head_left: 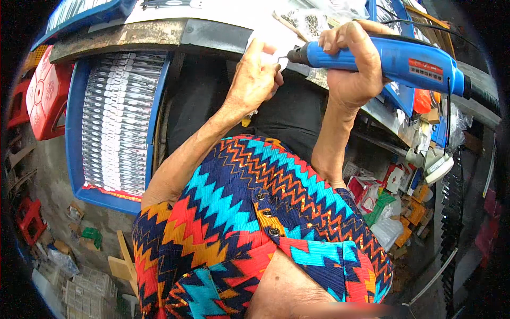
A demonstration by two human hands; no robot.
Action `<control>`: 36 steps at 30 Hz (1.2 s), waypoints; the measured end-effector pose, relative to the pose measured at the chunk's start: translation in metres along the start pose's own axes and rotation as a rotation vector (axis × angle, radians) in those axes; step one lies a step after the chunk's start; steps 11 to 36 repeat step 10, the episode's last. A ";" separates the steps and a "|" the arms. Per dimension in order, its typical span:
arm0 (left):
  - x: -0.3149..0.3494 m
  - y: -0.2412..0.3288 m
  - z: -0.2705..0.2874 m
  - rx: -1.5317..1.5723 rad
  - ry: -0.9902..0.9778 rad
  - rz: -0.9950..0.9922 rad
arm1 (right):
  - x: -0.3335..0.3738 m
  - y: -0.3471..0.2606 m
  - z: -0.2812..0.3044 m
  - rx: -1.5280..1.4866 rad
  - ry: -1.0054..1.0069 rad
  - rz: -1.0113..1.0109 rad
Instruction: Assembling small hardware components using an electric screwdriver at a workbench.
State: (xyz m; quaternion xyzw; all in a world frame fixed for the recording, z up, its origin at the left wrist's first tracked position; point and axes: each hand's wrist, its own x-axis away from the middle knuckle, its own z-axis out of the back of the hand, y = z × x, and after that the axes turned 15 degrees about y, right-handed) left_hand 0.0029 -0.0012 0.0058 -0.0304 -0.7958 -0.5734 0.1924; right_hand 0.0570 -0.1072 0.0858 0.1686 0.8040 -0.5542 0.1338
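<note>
My right hand [357, 63] is wrapped round a blue electric screwdriver [398, 56], held level with its dark nose to the left. The thin metal bit [282, 57] reaches to the fingertips of my left hand [252, 78]. Those fingers are pinched together in front of the bench edge. A small pale piece seems to sit in the pinch, but the fingers hide most of it, so its kind cannot be made out. Whether the bit touches it is also unclear. A cable leaves the screwdriver's rear end at the right.
The worn bench edge [154, 34] runs across the top. Left of me stands a blue tray [74, 133] packed with slim black-and-white handled pieces [114, 122]. Another blue tray [87, 17] is above it. Beyond are red stools [45, 103]. Small orange boxes [417, 212] crowd the lower right.
</note>
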 end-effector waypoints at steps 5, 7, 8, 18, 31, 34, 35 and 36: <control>-0.002 -0.004 0.002 0.000 0.000 -0.002 | -0.001 0.005 0.002 -0.020 -0.014 -0.005; -0.004 -0.007 0.001 0.028 0.015 -0.048 | -0.003 0.007 0.005 -0.038 -0.028 -0.040; -0.004 -0.006 -0.002 0.030 0.005 -0.041 | -0.004 0.005 0.008 -0.032 -0.065 -0.029; -0.004 -0.001 -0.007 -0.033 -0.001 -0.066 | -0.006 0.001 0.013 -0.010 -0.091 -0.014; -0.004 -0.001 -0.007 -0.033 -0.001 -0.066 | -0.006 0.001 0.013 -0.010 -0.091 -0.014; -0.004 -0.001 -0.007 -0.033 -0.001 -0.066 | -0.006 0.001 0.013 -0.010 -0.091 -0.014; -0.004 -0.001 -0.007 -0.033 -0.001 -0.066 | -0.006 0.001 0.013 -0.010 -0.091 -0.014; -0.004 -0.001 -0.007 -0.033 -0.001 -0.066 | -0.006 0.001 0.013 -0.010 -0.091 -0.014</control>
